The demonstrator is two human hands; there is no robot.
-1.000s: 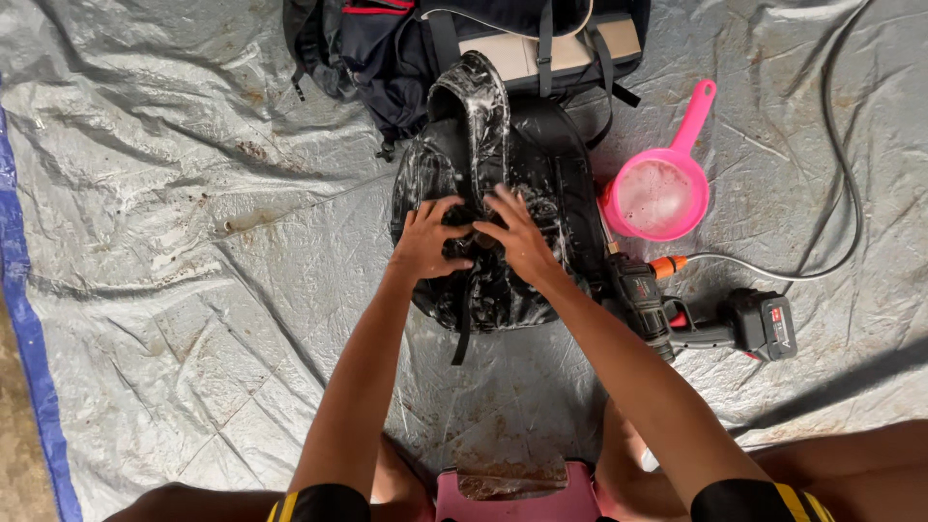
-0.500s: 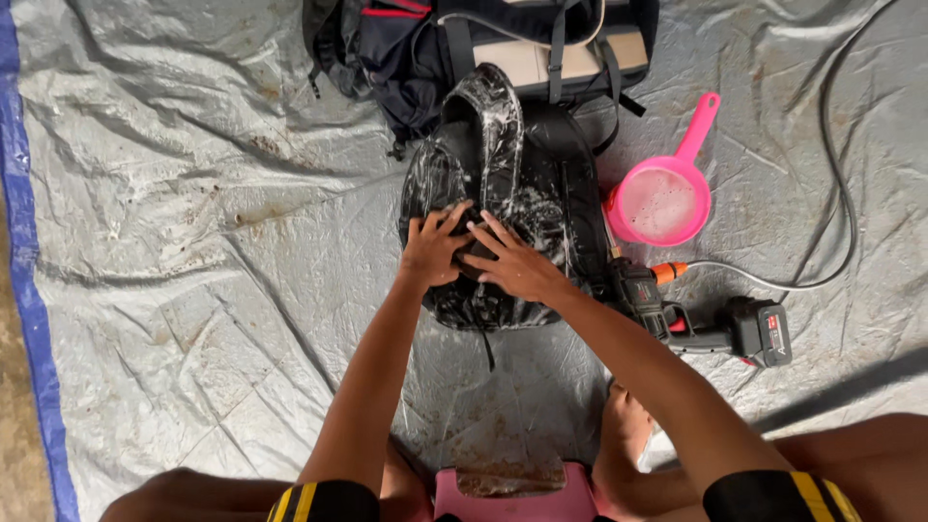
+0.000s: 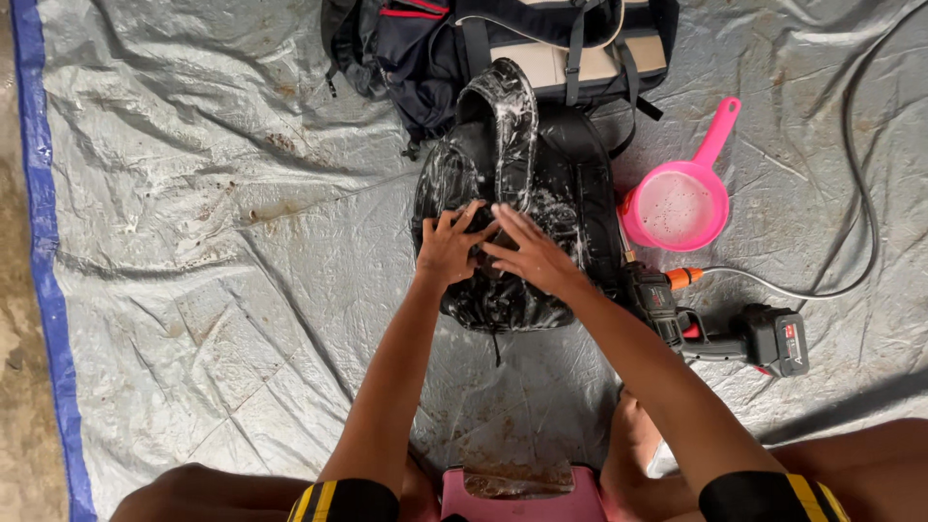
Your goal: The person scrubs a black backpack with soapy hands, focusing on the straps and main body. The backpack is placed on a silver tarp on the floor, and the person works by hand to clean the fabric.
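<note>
We press our left hand (image 3: pixel 447 246) and right hand (image 3: pixel 527 256) side by side, fingers spread and gripping nothing, flat on the soapy black backpack (image 3: pixel 517 208), which lies on the grey tarp (image 3: pixel 222 280) so it stays put. The pink scoop (image 3: pixel 677 203) and spray gun (image 3: pixel 720 324) sit near our right hand.

Crumpled grey tarpaulin (image 3: pixel 193 290) with blue edge covers concrete floor (image 3: pixel 14 338) in daylight
</note>
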